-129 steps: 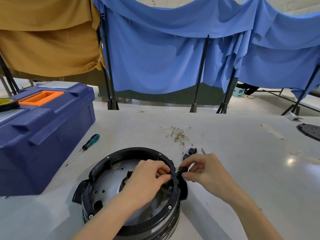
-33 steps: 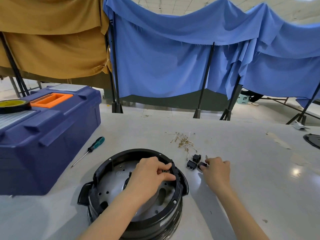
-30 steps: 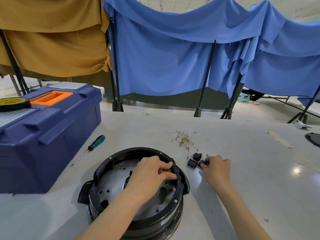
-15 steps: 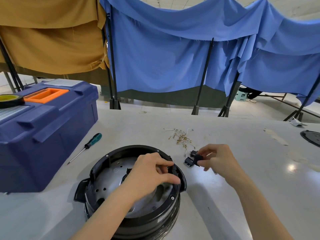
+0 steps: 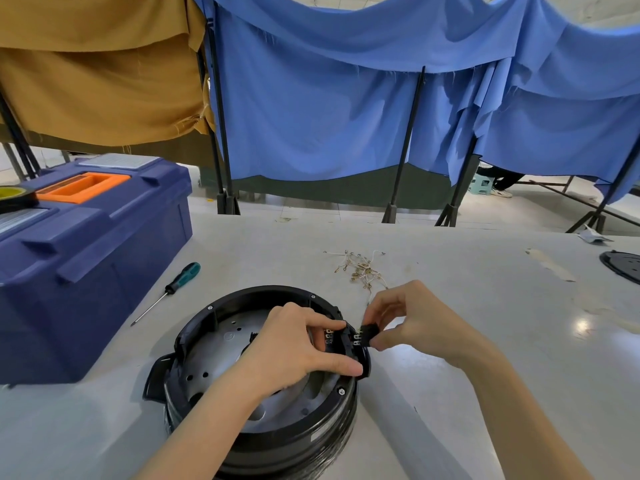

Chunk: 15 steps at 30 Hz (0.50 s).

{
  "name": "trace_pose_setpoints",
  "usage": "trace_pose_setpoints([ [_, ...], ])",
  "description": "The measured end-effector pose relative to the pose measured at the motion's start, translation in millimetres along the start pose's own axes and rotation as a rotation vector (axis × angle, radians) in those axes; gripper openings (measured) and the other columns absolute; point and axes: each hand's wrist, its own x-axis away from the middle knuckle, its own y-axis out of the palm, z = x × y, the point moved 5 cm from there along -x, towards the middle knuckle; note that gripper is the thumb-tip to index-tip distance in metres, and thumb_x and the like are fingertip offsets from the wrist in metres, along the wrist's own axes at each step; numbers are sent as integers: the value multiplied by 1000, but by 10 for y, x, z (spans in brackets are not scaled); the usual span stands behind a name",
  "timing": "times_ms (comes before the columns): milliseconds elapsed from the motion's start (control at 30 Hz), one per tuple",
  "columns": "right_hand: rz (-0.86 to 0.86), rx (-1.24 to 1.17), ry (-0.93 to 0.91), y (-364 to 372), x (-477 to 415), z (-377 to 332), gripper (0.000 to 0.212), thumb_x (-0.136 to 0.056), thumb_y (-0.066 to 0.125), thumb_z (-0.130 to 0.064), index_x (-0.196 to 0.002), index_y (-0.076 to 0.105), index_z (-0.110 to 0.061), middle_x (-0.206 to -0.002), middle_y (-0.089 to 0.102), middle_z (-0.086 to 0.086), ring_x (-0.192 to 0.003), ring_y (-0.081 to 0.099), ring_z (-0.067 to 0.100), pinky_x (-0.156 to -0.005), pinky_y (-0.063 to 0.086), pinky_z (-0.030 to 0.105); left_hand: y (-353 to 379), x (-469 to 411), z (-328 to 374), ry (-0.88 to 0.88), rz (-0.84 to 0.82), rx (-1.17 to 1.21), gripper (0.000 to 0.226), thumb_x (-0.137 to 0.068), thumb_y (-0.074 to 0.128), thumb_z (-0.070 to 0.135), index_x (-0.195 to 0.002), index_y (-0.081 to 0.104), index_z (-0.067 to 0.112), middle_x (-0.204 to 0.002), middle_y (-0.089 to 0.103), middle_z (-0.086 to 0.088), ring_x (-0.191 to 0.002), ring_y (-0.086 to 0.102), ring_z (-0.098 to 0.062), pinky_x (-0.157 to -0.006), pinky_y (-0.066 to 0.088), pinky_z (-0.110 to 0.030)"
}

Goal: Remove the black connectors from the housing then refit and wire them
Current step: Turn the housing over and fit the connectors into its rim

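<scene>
right hand (image 5: 420, 323) pinches a black connector (image 5: 367, 332) against the housing (image 5: 242, 295) rim, left hand (image 5: 294, 351) grips the rim, label (image 5: 320, 435) too blurry.

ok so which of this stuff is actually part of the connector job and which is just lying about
In the job: housing, its rim gripped by the left hand; black connector, pinched by the right hand at the rim's outside; loose wires beyond it.

Lying about for now: screwdriver, blue toolbox, tape roll on it, black disc at the far right.
</scene>
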Motion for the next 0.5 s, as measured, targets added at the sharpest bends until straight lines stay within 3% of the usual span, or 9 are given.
trace_pose_setpoints([
  [200, -31, 37, -2, 103, -36, 19, 17, -66, 79, 3, -75, 73, -11, -70, 70, -3, -70, 66, 9, -67, 55, 29, -6, -8, -22, 0, 32, -23, 83, -36, 75, 73, -108, 71, 34, -61, 65, 14, -53, 51, 7, -57, 37, -9],
  [367, -36, 33, 7, 106, -53, 53, 17, -66, 79, 2, -75, 73, -11, -70, 71, -3, -70, 67, 11, -67, 55, 27, -3, -20, -73, -11, 64, -77, 68, -48, 80, 63, -109, 72, 34, -60, 61, 16, -57, 51, 7, -62, 37, -14],
  [500, -51, 24, 20, 112, -52, 78, 17, -66, 79, 1, -75, 73, -12, -69, 71, -2, -70, 67, 11, -64, 53, 19, 2, -32, -88, -21, 86, -91, 54, -59, 83, 50, -109, 72, 33, -67, 60, 10, -56, 50, 1, -66, 46, -23],
])
